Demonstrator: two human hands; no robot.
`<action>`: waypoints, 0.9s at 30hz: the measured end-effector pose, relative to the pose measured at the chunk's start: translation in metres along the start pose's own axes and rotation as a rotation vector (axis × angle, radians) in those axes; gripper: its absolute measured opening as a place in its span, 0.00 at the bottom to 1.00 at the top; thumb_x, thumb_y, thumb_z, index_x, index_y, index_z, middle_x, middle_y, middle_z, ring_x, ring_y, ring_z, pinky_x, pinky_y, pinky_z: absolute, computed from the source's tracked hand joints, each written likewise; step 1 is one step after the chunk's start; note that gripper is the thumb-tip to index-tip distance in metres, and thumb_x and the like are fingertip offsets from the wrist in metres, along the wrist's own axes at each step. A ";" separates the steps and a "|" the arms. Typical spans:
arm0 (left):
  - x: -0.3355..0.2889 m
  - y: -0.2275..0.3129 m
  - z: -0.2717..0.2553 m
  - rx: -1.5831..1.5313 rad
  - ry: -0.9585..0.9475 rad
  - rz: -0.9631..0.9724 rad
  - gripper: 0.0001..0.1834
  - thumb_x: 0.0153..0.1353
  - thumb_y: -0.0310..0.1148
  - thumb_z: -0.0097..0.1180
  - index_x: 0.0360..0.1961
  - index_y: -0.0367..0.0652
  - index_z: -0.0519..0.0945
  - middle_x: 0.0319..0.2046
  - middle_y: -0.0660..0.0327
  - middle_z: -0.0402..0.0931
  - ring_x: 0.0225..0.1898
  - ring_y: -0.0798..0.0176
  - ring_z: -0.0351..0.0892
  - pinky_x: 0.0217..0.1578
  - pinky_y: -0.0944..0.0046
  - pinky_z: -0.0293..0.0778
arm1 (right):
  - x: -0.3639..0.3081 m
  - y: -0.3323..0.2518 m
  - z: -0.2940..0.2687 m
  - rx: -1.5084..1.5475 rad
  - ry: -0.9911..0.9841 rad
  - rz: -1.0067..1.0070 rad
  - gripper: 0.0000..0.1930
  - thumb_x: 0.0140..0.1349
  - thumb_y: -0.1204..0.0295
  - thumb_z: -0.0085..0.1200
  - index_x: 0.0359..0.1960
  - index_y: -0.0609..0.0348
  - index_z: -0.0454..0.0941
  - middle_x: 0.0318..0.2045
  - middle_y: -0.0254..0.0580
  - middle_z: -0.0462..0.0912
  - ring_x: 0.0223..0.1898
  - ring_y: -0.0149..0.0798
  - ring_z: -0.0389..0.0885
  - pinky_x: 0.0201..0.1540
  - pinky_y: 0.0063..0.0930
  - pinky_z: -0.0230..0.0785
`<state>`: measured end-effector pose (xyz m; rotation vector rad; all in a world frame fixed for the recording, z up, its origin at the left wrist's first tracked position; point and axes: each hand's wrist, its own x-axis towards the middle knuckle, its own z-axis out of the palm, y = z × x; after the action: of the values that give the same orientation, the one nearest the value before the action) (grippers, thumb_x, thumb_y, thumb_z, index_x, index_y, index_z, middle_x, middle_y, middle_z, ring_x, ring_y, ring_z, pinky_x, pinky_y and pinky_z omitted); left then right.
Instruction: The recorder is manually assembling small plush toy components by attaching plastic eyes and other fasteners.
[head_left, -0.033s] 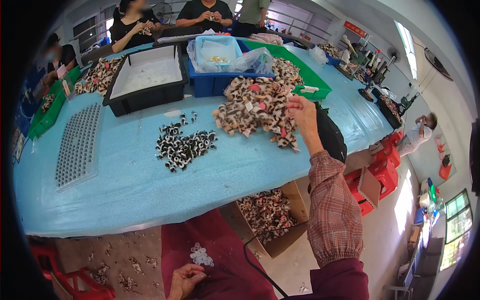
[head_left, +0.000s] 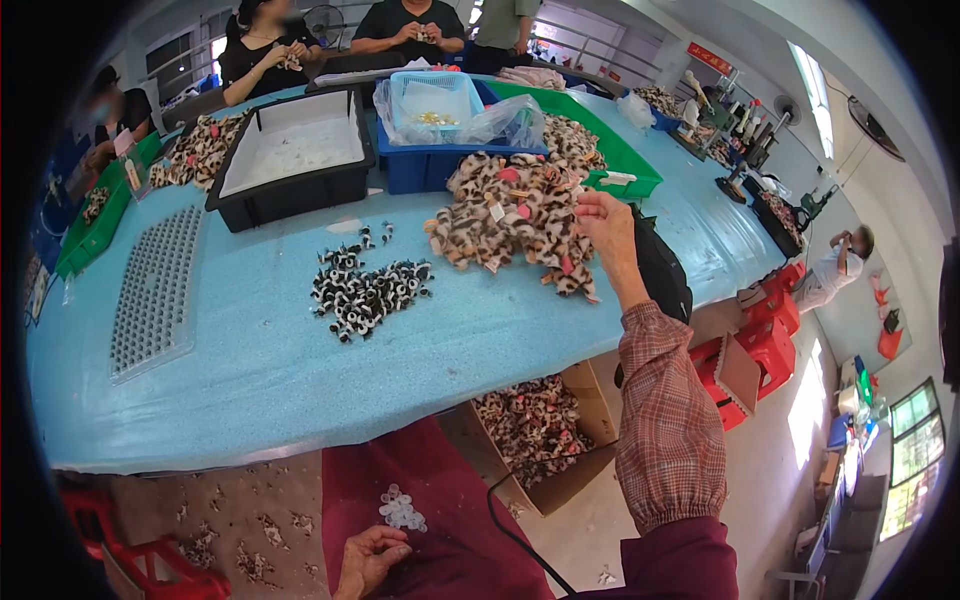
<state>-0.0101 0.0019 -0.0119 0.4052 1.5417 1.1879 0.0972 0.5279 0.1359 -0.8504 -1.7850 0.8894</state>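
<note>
At the right edge of a heap of spotted plush pieces (head_left: 505, 215), my right hand (head_left: 607, 218) has its fingers bent together, fingertips against the fabric. What they pinch, if anything, is hidden. The pieces are cream with brown-black spots and some pink parts. My left hand (head_left: 372, 560) rests on my dark red lap, thumb and fingers curled together; anything between them is too small to make out. Just beyond its fingertips lies a little cluster of clear plastic discs (head_left: 402, 508). Left of the plush heap, black-and-white toy eyes (head_left: 365, 295) are piled on the blue tabletop (head_left: 260, 400).
A clear tray of small dark parts (head_left: 155, 295) lies at left. Behind stand a black tub (head_left: 290, 205), a blue bin (head_left: 420, 172) and a green tray (head_left: 635, 178). Below the table edge sits a cardboard box (head_left: 590, 400) of plush pieces. Co-workers sit across the table.
</note>
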 end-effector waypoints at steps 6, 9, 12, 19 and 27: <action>0.003 -0.002 0.002 -0.017 0.019 -0.008 0.10 0.52 0.22 0.62 0.37 0.36 0.78 0.27 0.61 0.81 0.28 0.73 0.77 0.31 0.74 0.72 | -0.026 0.008 -0.013 -0.635 -0.199 -0.089 0.15 0.46 0.78 0.59 0.39 0.60 0.78 0.33 0.51 0.80 0.35 0.52 0.80 0.41 0.37 0.73; 0.002 -0.007 0.004 0.000 0.022 0.016 0.10 0.52 0.22 0.61 0.38 0.36 0.78 0.27 0.61 0.81 0.28 0.73 0.77 0.31 0.75 0.72 | -0.052 0.016 -0.002 -0.753 -0.248 -0.113 0.18 0.44 0.78 0.61 0.40 0.58 0.77 0.35 0.51 0.80 0.41 0.54 0.78 0.46 0.40 0.71; 0.005 -0.001 0.009 -0.001 -0.031 0.022 0.10 0.52 0.21 0.61 0.38 0.36 0.78 0.27 0.61 0.81 0.29 0.73 0.77 0.31 0.75 0.72 | -0.056 0.048 -0.024 -0.768 -0.152 -0.260 0.22 0.44 0.80 0.60 0.45 0.55 0.75 0.38 0.52 0.79 0.41 0.52 0.78 0.45 0.37 0.71; -0.006 0.014 0.005 -0.040 0.010 0.039 0.10 0.52 0.21 0.61 0.37 0.36 0.79 0.29 0.62 0.81 0.31 0.73 0.78 0.35 0.74 0.72 | -0.115 -0.010 -0.026 0.323 -0.139 0.214 0.22 0.48 0.85 0.57 0.48 0.65 0.71 0.40 0.41 0.79 0.39 0.34 0.78 0.40 0.25 0.72; 0.020 0.091 0.034 -0.252 -0.065 0.394 0.10 0.56 0.21 0.57 0.41 0.38 0.77 0.36 0.67 0.76 0.36 0.75 0.73 0.37 0.74 0.70 | -0.263 -0.088 0.048 0.860 -0.429 0.474 0.29 0.46 0.78 0.66 0.51 0.66 0.66 0.42 0.42 0.77 0.38 0.29 0.78 0.30 0.16 0.71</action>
<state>-0.0165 0.0726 0.0567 0.5896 1.2681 1.6366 0.1230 0.2521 0.0836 -0.5189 -1.3036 2.0735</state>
